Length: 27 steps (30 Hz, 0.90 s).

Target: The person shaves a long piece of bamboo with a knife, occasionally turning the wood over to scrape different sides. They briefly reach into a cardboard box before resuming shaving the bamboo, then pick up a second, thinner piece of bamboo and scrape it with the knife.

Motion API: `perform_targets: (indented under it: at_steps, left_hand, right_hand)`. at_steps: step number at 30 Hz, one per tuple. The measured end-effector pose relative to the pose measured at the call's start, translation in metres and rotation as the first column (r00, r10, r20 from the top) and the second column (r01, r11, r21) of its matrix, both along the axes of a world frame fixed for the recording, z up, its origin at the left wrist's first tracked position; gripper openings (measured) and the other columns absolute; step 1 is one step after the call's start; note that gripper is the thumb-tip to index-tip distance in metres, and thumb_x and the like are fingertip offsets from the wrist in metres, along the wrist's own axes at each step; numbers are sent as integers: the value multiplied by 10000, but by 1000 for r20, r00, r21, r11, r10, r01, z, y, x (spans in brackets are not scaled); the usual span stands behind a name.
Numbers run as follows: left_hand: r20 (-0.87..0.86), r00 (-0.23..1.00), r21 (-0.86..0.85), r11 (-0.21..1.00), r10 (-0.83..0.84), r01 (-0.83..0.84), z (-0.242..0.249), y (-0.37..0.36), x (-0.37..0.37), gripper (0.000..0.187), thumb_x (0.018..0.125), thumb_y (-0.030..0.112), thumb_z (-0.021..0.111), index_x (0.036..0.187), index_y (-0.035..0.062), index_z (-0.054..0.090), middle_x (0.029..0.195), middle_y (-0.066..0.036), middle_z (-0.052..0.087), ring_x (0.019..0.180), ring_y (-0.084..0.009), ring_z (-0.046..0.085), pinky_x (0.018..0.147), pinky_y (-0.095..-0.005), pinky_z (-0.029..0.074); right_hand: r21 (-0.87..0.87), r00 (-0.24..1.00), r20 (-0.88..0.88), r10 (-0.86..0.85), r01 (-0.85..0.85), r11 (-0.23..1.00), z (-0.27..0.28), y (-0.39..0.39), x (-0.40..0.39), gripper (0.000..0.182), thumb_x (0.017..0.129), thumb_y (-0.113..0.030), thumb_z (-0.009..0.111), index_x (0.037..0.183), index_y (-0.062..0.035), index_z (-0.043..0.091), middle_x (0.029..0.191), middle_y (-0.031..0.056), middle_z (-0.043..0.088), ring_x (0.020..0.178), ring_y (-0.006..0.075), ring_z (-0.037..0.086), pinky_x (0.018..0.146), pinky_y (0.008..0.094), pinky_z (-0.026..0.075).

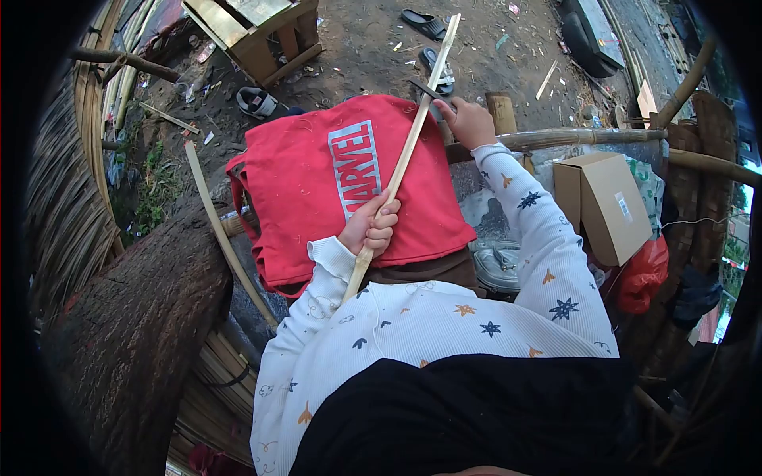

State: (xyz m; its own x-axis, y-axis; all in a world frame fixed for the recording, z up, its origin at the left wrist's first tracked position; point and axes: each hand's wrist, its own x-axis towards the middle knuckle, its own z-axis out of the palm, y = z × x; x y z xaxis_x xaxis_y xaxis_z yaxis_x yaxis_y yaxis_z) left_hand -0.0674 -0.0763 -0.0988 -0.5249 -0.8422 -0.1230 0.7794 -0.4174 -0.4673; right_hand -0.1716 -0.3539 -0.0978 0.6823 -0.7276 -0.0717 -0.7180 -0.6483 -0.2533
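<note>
A long pale bamboo strip (413,140) runs slantwise across my lap, from near my waist up past the far edge of a red Marvel cloth bag (290,170). My left hand (371,228) is wrapped round the strip's lower part. In my right hand (470,124) is a knife (423,89), its dark blade lying across the upper part of the strip. My right fingers hide most of the handle. Thin pale shavings are scattered over the red bag, which covers my legs.
A cardboard box (607,205) and a red plastic bag (644,274) sit to my right. A bamboo pole (571,139) crosses ahead. On my left are a thick trunk (135,333) and another strip (218,226). A wooden crate (274,40) and sandals (425,24) lie beyond.
</note>
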Motion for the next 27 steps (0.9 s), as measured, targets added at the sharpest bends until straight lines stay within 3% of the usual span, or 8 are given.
perform_targets:
  at_steps: [3, 10, 13, 15, 18, 21, 25, 27]
  left_hand:
    - [49, 999, -44, 999, 9, -7, -3, 2, -1, 386, 976, 431, 283, 739, 130, 330, 492, 52, 212, 339, -34, 183, 274, -183, 144]
    - [102, 994, -41, 998, -33, 37, -1, 3, -1, 391, 980, 432, 252, 753, 122, 322, 501, 38, 195, 350, -48, 176, 286, -201, 142]
    - [88, 996, -23, 999, -21, 23, 0, 2, 0, 388, 981, 430, 255, 751, 125, 322, 503, 38, 191, 352, -49, 172, 285, -201, 143]
    - [95, 995, -2, 999, -32, 33, 0, 2, -1, 389, 976, 436, 274, 741, 131, 330, 494, 45, 206, 345, -38, 176, 278, -189, 135]
    - [83, 996, -21, 1000, -21, 23, -3, 1, -1, 390, 973, 440, 285, 735, 134, 333, 491, 50, 212, 341, -33, 178, 275, -185, 132]
    - [88, 996, -38, 999, -17, 20, 0, 3, -1, 389, 973, 440, 284, 733, 137, 328, 491, 49, 209, 343, -34, 184, 274, -186, 141]
    - [83, 996, -42, 999, -26, 30, 0, 3, -1, 388, 974, 441, 280, 735, 138, 325, 491, 49, 208, 345, -34, 188, 274, -182, 152]
    - [64, 998, -37, 999, -29, 31, 0, 3, 1, 388, 973, 443, 280, 737, 139, 325, 491, 50, 207, 345, -33, 188, 275, -180, 157]
  right_hand:
    - [164, 994, 111, -21, 3, 986, 3, 8, -3, 650, 860, -629, 357, 749, -29, 584, 700, 201, 615, 703, 380, 612, 611, 451, 471]
    - [181, 814, 151, 561, -581, 794, 38, 65, -41, 492, 824, -535, 529, 774, -47, 537, 602, 157, 569, 612, 360, 586, 569, 444, 454]
    - [-37, 816, 153, 557, -559, 829, 25, 33, -31, 534, 833, -578, 480, 767, -53, 553, 634, 165, 592, 625, 341, 604, 547, 429, 459]
    - [-18, 995, 77, 57, -56, 998, 0, -6, -15, 605, 831, -634, 420, 771, -50, 567, 682, 179, 612, 651, 344, 615, 555, 426, 464]
    - [-76, 995, -96, 37, -44, 996, 4, -33, -1, 646, 843, -652, 367, 785, -44, 579, 706, 202, 614, 684, 373, 611, 588, 444, 464]
    - [115, 995, 95, 16, -27, 993, 0, -16, -5, 619, 859, -626, 370, 794, -44, 571, 691, 210, 604, 687, 391, 601, 607, 461, 458]
    - [99, 831, 152, 535, -551, 829, 20, 21, -26, 492, 823, -542, 527, 811, -51, 541, 640, 168, 584, 655, 363, 598, 572, 434, 456]
    - [10, 803, 144, 578, -585, 811, 16, 5, -26, 496, 815, -545, 538, 832, -49, 547, 640, 164, 585, 647, 356, 601, 568, 424, 461]
